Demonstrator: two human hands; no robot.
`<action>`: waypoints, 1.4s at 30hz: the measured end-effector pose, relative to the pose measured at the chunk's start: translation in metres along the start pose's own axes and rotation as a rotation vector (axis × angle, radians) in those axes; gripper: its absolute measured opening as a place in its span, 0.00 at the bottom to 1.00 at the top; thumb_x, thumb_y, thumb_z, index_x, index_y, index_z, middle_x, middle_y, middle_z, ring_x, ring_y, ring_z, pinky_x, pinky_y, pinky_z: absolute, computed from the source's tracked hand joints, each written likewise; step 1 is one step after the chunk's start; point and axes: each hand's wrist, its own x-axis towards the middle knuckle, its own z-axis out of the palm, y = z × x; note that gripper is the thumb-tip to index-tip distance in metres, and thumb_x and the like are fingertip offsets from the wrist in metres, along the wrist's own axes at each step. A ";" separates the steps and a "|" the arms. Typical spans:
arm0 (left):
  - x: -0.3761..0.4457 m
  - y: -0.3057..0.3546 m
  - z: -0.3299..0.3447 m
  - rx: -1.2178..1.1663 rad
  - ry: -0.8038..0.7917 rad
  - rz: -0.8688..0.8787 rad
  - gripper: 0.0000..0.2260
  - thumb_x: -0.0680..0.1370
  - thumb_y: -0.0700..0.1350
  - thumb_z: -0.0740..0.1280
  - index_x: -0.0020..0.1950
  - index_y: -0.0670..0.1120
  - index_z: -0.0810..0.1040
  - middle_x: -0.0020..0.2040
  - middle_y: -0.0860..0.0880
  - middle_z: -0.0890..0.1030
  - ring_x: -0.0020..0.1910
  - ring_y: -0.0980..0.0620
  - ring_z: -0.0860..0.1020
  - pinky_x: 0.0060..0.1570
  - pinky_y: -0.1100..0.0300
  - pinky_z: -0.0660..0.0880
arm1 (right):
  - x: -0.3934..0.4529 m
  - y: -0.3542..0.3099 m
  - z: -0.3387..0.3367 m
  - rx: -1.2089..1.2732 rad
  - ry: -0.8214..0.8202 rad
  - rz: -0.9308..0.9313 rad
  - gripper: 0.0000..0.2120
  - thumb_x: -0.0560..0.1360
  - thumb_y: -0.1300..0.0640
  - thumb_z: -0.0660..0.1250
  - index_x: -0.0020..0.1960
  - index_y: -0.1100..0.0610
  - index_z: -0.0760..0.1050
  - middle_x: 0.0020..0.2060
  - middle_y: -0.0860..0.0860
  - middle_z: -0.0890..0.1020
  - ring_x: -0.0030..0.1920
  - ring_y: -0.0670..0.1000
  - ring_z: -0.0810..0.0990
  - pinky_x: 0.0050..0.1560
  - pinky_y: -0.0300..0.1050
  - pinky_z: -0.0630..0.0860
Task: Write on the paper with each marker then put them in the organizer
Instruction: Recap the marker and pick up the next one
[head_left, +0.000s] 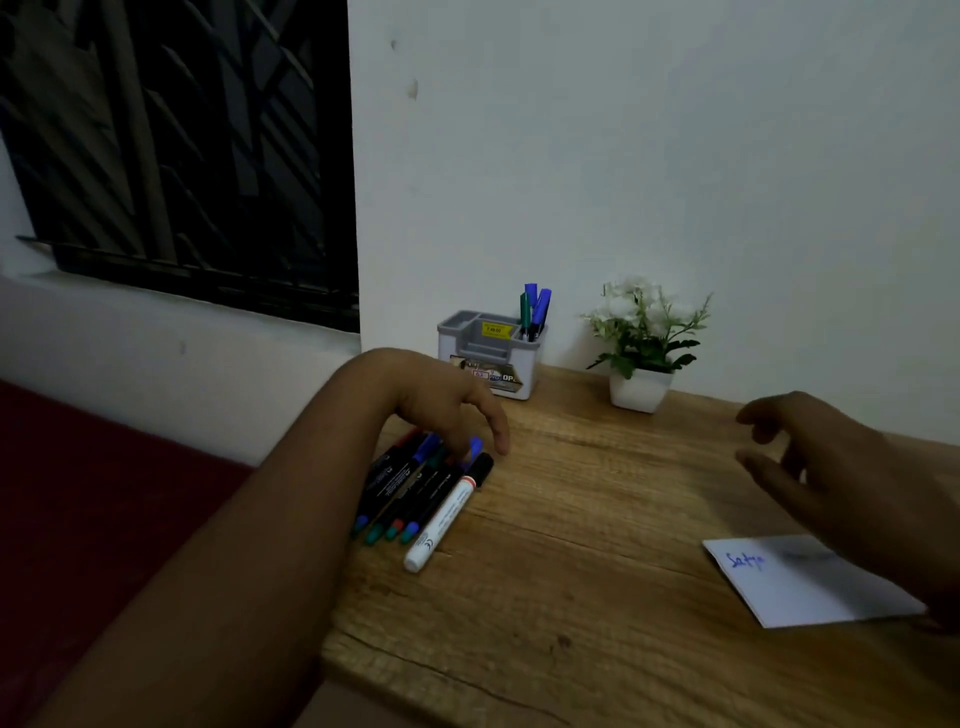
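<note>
The left hand (447, 405), fingers loosely curled over the markers (415, 488) and holding none, could scatter them tableward; right hand (841, 467) hovers spread.

View: single head camera, wide-angle.
Facing: forward and down over wooden table (597, 519).
Range: close above left hand (441, 405) and right hand (852, 483); wall just beyond them.
</note>
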 end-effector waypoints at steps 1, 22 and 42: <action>0.001 0.001 0.001 -0.002 -0.016 0.019 0.17 0.71 0.45 0.72 0.54 0.66 0.80 0.67 0.57 0.69 0.67 0.51 0.69 0.65 0.46 0.71 | -0.002 0.002 0.001 0.009 0.000 0.004 0.21 0.73 0.36 0.56 0.62 0.43 0.69 0.48 0.40 0.74 0.35 0.42 0.78 0.35 0.45 0.79; 0.034 0.043 0.022 0.139 0.104 0.191 0.12 0.72 0.51 0.75 0.54 0.59 0.81 0.50 0.60 0.81 0.50 0.61 0.77 0.55 0.55 0.75 | -0.007 0.003 -0.004 0.010 -0.017 -0.015 0.16 0.76 0.42 0.62 0.61 0.46 0.72 0.53 0.41 0.77 0.40 0.41 0.77 0.41 0.44 0.78; 0.042 0.085 0.031 -0.364 0.682 0.373 0.10 0.75 0.41 0.72 0.53 0.54 0.80 0.47 0.55 0.82 0.49 0.61 0.79 0.52 0.64 0.75 | -0.006 0.006 0.005 0.479 -0.175 -0.071 0.23 0.75 0.49 0.73 0.65 0.40 0.68 0.56 0.38 0.78 0.54 0.39 0.80 0.54 0.34 0.79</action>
